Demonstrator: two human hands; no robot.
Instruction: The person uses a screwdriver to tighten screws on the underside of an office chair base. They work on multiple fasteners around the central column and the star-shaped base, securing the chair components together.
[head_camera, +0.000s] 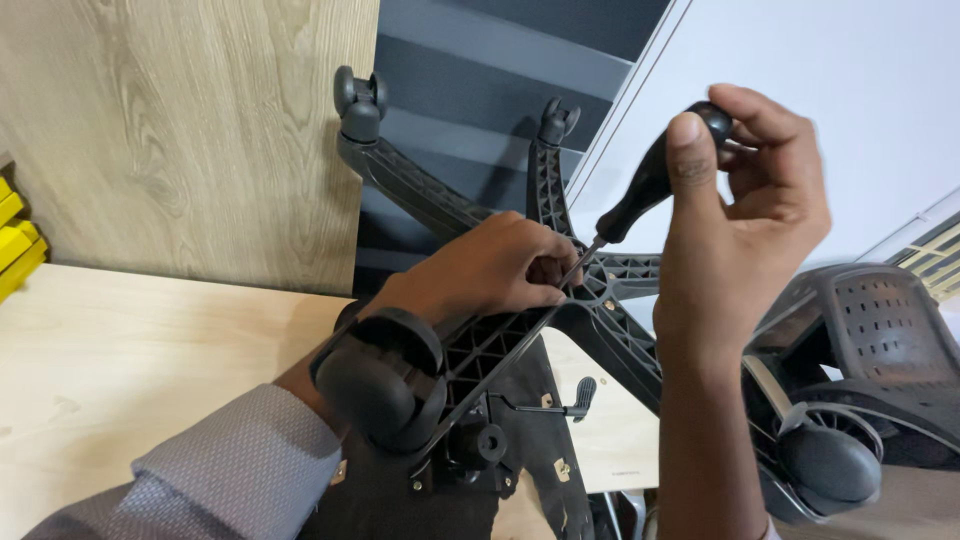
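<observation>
Screwdriver slants from one o'clock down to the hub of the upturned black chair base over the worktop. Right hand clamped on its handle; left hand clasps the hub.

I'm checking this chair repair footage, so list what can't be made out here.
- Head view: the screwdriver tip and whatever it meets at the hub of the chair base are hidden by the left hand.
- The handle's end is covered by the right hand.
- The near caster hides part of the left wrist and the arm it sits on.
- The mesh chair part is cut off by the right edge.
</observation>
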